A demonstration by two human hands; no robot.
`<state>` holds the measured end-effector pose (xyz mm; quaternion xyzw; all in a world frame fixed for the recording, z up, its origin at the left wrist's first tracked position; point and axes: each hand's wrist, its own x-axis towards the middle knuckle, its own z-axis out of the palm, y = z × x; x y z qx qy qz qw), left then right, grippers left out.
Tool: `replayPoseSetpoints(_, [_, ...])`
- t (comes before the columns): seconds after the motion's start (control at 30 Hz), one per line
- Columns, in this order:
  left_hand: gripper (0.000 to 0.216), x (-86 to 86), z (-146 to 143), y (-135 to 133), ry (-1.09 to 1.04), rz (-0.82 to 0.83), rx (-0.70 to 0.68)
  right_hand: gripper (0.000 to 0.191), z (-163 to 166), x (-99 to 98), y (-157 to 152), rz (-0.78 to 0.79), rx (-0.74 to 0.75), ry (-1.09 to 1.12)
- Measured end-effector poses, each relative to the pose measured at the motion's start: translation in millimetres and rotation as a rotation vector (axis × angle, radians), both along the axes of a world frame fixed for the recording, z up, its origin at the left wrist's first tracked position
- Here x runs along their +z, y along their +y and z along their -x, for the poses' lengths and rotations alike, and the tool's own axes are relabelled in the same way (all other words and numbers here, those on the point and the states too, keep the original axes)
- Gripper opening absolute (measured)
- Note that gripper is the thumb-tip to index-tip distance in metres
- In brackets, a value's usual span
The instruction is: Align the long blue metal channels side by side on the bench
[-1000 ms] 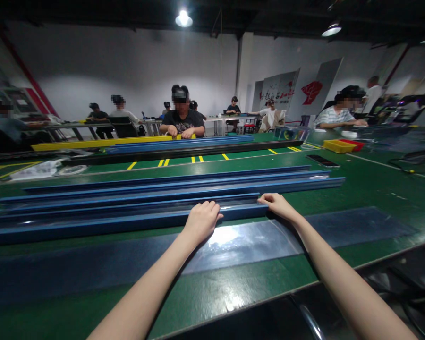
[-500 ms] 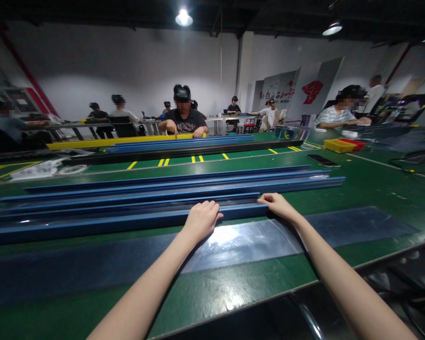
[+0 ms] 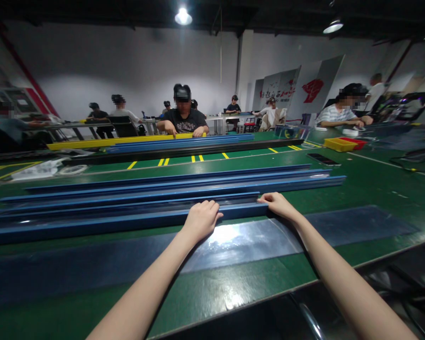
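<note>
Head view: both hands rest on the nearest blue rail (image 3: 92, 225), a long channel lying left to right across the green counter (image 3: 375, 189). The left hand (image 3: 201, 219) sits over the rail's near edge, fingers curled onto its top; the grip looks closed on the rail, though the fingertips are hidden behind the knuckles. The right hand (image 3: 278, 205) lies at the rail's right end, fingers stretched flat along the top edge, touching it and not clenched round it.

Just near of the rail a clear film strip (image 3: 241, 238) lies flat on the counter, shining under the lamp, with its far edge right beside the rail. Beyond the held rail more blue rails (image 3: 184, 185) lie side by side, reaching further right.

Across the counter a person (image 3: 183, 118) has both hands on a yellow rail (image 3: 109, 140), with blue and dark rails beside it. A yellow tray (image 3: 339, 144) and a phone (image 3: 322, 159) sit far right, well apart from the hands.

Handling judgement: the rail is long and most of it runs off to the left of both hands, so it would tend to swing or tip if lifted from here. Pressing evenly with both hands and keeping it square to its neighbours seems best. The film looks thin and apt to crease, so the rail's edge should stay clear of it.
</note>
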<state>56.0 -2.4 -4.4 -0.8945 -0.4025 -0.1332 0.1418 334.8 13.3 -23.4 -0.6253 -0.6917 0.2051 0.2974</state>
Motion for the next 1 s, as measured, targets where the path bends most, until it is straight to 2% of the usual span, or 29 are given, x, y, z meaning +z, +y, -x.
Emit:
replayPoseSetpoints(0.27, [0.017, 0.7, 0.0, 0.1, -0.004, 0.002, -0.005, 0.032, 2.4, 4.0, -2.2, 0.036, -0.026, -0.028])
replayPoseSetpoints(1.0, [0.019, 1.3, -0.7, -1.2, 0.009, 0.009, 0.001, 0.03, 3.0, 5.8, -2.5, 0.009, -0.014, -0.082])
